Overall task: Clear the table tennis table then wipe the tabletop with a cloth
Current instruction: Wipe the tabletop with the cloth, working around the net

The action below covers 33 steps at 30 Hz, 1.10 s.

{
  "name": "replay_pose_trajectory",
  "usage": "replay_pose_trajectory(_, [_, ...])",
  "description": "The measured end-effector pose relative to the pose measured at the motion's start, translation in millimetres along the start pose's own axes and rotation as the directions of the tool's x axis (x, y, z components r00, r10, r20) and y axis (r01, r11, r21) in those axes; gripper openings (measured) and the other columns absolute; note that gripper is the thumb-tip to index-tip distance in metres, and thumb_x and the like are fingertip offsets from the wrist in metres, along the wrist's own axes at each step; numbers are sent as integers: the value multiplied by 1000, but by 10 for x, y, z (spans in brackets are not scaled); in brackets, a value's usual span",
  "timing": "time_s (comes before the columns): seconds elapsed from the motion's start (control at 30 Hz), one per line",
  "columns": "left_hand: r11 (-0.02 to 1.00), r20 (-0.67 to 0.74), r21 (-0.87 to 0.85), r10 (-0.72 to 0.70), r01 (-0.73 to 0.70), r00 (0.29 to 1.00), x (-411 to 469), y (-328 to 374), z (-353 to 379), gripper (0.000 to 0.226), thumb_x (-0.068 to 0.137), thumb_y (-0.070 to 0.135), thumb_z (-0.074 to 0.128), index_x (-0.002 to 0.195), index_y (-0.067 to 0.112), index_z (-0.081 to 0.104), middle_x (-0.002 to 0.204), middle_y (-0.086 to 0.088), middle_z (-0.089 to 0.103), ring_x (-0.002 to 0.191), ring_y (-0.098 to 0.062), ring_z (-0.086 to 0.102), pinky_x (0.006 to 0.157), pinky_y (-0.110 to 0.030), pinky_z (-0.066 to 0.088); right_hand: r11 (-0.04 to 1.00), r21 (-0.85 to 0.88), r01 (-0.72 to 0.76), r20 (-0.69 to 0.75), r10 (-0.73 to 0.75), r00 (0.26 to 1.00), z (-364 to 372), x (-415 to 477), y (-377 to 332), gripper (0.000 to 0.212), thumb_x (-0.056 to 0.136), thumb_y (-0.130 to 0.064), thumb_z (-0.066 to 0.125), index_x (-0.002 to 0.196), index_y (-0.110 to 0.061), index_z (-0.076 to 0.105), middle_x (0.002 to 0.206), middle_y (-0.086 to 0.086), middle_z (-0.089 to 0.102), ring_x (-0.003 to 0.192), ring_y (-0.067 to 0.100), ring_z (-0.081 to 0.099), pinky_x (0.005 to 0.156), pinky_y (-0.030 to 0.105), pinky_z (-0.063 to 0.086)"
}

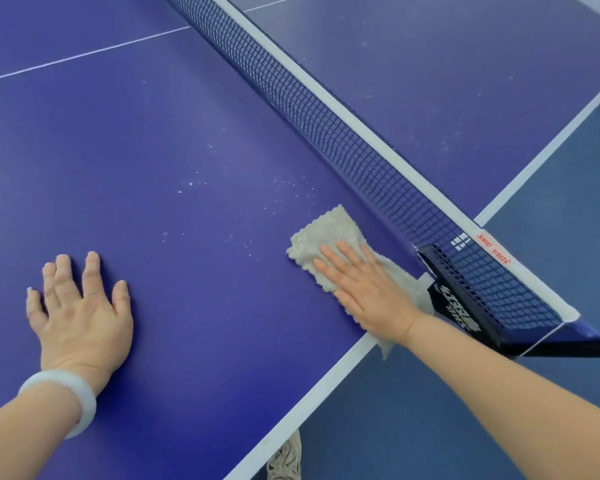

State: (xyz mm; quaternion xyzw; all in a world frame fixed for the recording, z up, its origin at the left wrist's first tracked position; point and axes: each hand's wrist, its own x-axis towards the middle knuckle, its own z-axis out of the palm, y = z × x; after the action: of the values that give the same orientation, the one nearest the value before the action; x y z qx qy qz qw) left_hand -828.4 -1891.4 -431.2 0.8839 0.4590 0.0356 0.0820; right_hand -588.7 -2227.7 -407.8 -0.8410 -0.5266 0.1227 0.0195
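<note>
Our two forearms reach in from the near edge, a pale bangle [63, 393] on the left wrist. At the end of the right one, our right hand [364, 285] lies flat on the grey cloth [329, 230]. Its fingers are straight and close together, pressing rather than gripping, with nothing curled round the fabric. We judge this spreads the palm's pressure for a broad wipe.

Under the hand the cloth is spread on the blue tabletop [153, 168]. One corner shows beyond the fingertips, and the tail trails back past the wrist over the white side line [326, 379]. Just right of the hand stands the black net clamp [465, 306], with the net [326, 116] running away from it across the table. The cloth sits tight in that corner, probably so no strip beside the net is missed.

Left of the fingers and beyond them, white specks [201, 181] dot a stretch we take as not yet wiped. Well to the left, our left hand [80, 306] rests open on the bare top with fingers spread, holding nothing, seemingly to brace our lean. No bats or balls show on the visible table, so clearing looks done and wiping is the step in hand.
</note>
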Motion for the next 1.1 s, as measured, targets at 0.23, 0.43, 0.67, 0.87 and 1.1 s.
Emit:
replay_pose_trajectory(0.23, [1000,-16,1,12,-12,1000,-4,22,-19,73,92,56,10,152,16,24,160,-16,13,150,-28,3,120,-47,-3,939,24,-344,-62,345,937,-73,204,317,53,106,-36,13,157,-35,1,165,-15,-5,153,13,-8,124,46,-4])
replay_pose_trajectory(0.43, [1000,-1,17,7,-7,1000,-26,18,-45,57,103,41,30,153,16,22,160,-15,11,150,-28,2,120,-47,-2,998,-12,-54,-25,54,998,-64,536,-176,52,108,-35,17,158,-28,5,166,-7,3,154,18,-4,124,44,-7])
replay_pose_trajectory(0.67, [1000,14,27,3,-3,1000,-30,66,-83,65,98,49,14,154,15,22,161,-15,10,150,-27,1,120,-45,-6,894,33,-446,-104,447,888,-47,219,270,55,104,-36,8,159,-29,0,167,-8,-6,154,16,-5,125,45,1])
replay_pose_trajectory(0.87, [999,47,42,-13,11,999,-31,87,-125,64,98,46,19,155,17,18,163,-12,7,151,-24,-3,121,-43,-6,930,62,-361,-114,366,924,-115,1088,-47,55,108,-30,18,159,-23,1,167,-1,-4,154,20,-6,125,43,-3])
replay_pose_trajectory(1.1, [999,56,39,-13,11,998,-36,97,-143,66,97,47,17,156,17,18,163,-13,7,151,-25,-2,121,-44,-5,996,-19,-91,-94,89,992,-38,920,-37,57,102,-41,10,157,-27,8,166,-3,8,154,22,4,124,45,-6])
